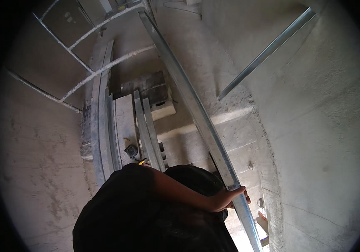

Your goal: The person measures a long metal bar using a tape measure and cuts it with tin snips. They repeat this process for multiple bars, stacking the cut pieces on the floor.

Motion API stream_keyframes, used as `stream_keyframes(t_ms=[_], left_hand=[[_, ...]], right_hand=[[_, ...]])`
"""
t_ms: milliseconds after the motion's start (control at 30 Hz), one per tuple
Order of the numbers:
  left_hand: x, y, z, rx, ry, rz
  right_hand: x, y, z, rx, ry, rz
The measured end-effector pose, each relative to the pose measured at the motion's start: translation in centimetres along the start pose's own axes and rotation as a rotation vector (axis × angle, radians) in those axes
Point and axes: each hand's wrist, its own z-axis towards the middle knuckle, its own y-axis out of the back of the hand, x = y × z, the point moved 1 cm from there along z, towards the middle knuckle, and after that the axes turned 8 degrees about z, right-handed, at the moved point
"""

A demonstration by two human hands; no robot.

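My left hand [226,199] is closed around the lower part of a long galvanized metal channel [188,96], its thumb on the upper side and the other fingers partly hidden beyond the metal. The channel slants from the far middle down to the lower right. My forearm crosses from left to right in front of my dark clothing. My right hand does not show. By my left elbow are a dark tape measure [131,150] and a small yellow-and-black tool [143,161], partly covered by my arm.
Several long metal profiles [103,122] lie along the left, beside a pale board [125,115]. Concrete steps [234,143] run below the channel. A shorter metal channel [266,52] leans at the right wall. Mortar-spattered metal framing [108,65] stands at the far left.
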Motion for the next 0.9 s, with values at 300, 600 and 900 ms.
stream_keyframes(t_ms=[300,600,900], left_hand=[[2.0,-0.9,8.3,0.120,-0.195,0.457],[-24.5,-0.1,10.6,-0.233,-0.557,0.334],[-17.0,6.0,8.7,-0.262,-0.707,0.320]], right_hand=[[10.0,-3.8,9.5,0.544,0.015,0.236],[31.1,-0.6,19.6,0.322,0.160,0.501],[60.5,19.7,33.3,0.446,0.406,0.610]])
